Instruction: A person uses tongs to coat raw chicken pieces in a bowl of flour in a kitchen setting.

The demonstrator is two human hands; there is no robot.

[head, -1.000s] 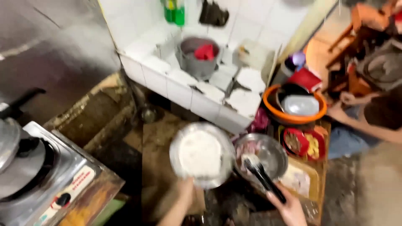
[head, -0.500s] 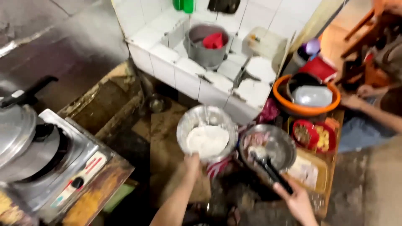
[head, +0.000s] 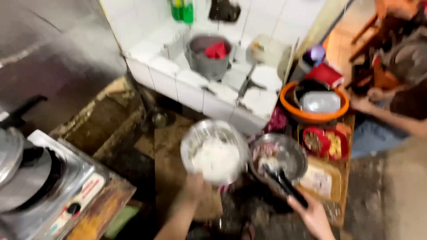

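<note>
**Two hands, two metal bowls, low over the floor**

My left hand (head: 195,186) grips the near rim of a metal bowl (head: 214,151), fingers closed on its edge, and holds it up in front of me. A heap of white stuff (head: 217,159) fills the bottom of that bowl; the blur keeps me from saying just what it is. My right hand (head: 311,215) is closed around the handle end of a dark utensil (head: 284,183), which looks like tongs, though I can't be sure. Its far tip reaches into a second metal bowl (head: 279,158) just to the right of the first one, the two rims near or touching. There is something pale and pinkish in that second bowl, too smeared to name.

In the one head view, looking down, a white tiled ledge (head: 209,89) runs across behind the bowls. A grey pot (head: 209,55) with something red (head: 216,50) inside stands on it, and green bottles (head: 182,10) stand at the wall behind. To the right of the ledge sits an orange basin (head: 311,113) holding a clear container, and in front of it a red dish (head: 324,143) on a tray (head: 338,186). Another person's arm (head: 391,116) reaches in from the right edge, near the basin. At the lower left, a stove (head: 53,186) carries a metal lid (head: 11,153), well apart from my hands.
</note>
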